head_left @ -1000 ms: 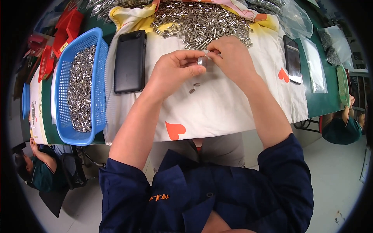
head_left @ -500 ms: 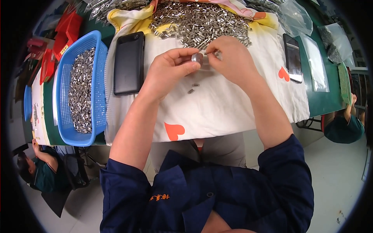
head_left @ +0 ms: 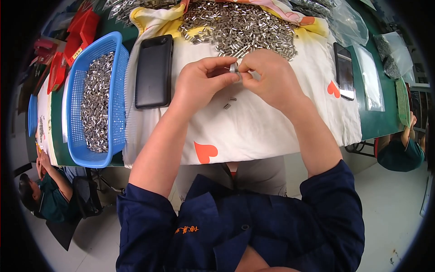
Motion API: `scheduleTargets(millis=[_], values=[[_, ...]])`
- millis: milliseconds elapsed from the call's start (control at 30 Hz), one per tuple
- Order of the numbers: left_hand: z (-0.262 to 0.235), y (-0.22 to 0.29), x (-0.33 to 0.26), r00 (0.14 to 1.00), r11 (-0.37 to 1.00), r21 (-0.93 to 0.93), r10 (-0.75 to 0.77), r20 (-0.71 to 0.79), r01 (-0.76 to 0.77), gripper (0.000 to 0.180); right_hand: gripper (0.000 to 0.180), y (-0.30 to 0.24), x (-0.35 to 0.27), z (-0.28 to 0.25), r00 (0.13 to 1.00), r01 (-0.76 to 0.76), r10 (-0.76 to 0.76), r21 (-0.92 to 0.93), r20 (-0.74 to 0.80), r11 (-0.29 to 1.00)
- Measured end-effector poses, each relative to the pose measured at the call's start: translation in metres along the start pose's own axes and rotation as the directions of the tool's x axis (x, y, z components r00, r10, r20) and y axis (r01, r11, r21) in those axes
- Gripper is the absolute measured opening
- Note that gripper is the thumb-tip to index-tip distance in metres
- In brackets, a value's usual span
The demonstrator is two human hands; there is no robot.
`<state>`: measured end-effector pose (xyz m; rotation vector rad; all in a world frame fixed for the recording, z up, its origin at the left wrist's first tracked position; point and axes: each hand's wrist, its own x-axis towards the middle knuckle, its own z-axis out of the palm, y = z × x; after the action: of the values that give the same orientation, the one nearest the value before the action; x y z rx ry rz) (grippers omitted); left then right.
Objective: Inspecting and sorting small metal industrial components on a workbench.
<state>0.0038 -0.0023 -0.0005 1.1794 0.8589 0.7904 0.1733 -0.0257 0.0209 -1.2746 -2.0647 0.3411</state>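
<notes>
Between its thumb and fingers, my left hand (head_left: 195,86) grips a small round metal piece (head_left: 233,68), silvery at its rim. My right hand (head_left: 274,81) meets it from the other side, thumb and forefinger pinched close against the piece. What sits inside that pinch is too small to make out. Two small metal cylinders (head_left: 227,106) lie on the white cloth (head_left: 263,131) just below my hands. Beyond my fingers a large heap of similar short metal cylinders (head_left: 240,29) is spread over the cloth.
To the left stands a blue plastic basket (head_left: 118,90) with many metal cylinders in it, beside a black power bank (head_left: 154,72). A phone (head_left: 344,70) and plastic bags (head_left: 369,77) lie right. Red bins (head_left: 81,34) are far left. Co-workers sit at both sides.
My right hand's fingertips have come in against the round metal piece, which has turned more edge-on. The left hand has shifted slightly right.
</notes>
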Motion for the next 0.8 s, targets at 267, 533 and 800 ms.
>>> scheduleTargets(millis=[267, 533, 800], values=[[0.0, 0.004, -0.001, 0.998, 0.999, -0.037, -0.029, 0.053, 0.031, 0.032, 0.009, 0.009, 0.004, -0.012, 0.929, -0.359, 0.283, 0.395, 0.238, 0.846], [0.003, 0.002, -0.002, 0.994, 0.998, 0.031, -0.061, 0.092, 0.058, 0.03, 0.01, 0.023, 0.007, -0.018, 0.889, -0.451, 0.423, 0.17, 0.178, 0.876], [0.003, -0.002, 0.001, 0.999, 1.0, -0.005, -0.009, 0.052, 0.01, 0.03, 0.01, 0.023, -0.003, 0.005, 0.983, -0.162, 0.183, -0.337, 0.031, 0.928]])
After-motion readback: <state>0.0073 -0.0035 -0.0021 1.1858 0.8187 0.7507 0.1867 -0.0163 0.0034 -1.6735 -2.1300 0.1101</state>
